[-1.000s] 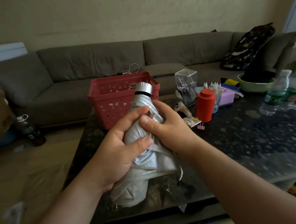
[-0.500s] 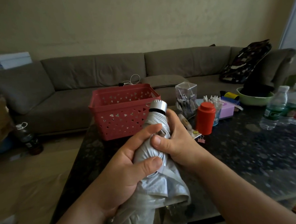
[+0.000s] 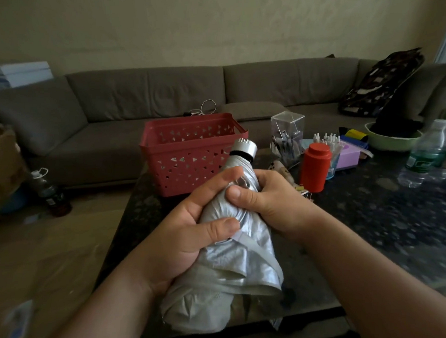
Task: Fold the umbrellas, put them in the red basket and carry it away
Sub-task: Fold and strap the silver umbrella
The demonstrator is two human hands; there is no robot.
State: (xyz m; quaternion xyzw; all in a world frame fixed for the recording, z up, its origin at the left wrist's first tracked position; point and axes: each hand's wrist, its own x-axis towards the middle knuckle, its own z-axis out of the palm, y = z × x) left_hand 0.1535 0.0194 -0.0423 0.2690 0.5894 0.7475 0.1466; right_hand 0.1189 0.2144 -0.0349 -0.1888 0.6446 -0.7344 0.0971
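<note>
A collapsed silver umbrella [image 3: 237, 261] points away from me, its metal cap toward the red basket [image 3: 190, 155]. My left hand [image 3: 191, 230] grips the bunched canopy from the left, thumb across the fabric. My right hand [image 3: 267, 202] grips it from the right, thumb pressing the folds near the strap. The loose canopy hem hangs over the dark table [image 3: 374, 225]. The basket stands on the table's far left corner, just beyond the umbrella's cap; nothing shows inside it.
A red canister [image 3: 314, 166], a clear pen box [image 3: 287, 137], a purple box [image 3: 348, 157], a green bowl [image 3: 393, 139] and water bottles [image 3: 425, 153] crowd the table's far right. A grey sofa [image 3: 136, 116] runs behind. A bottle [image 3: 50, 190] stands on the floor at left.
Both hands keep hold of the umbrella and have shifted slightly right with it. My view has tilted up, so the basket and sofa sit lower in frame.
</note>
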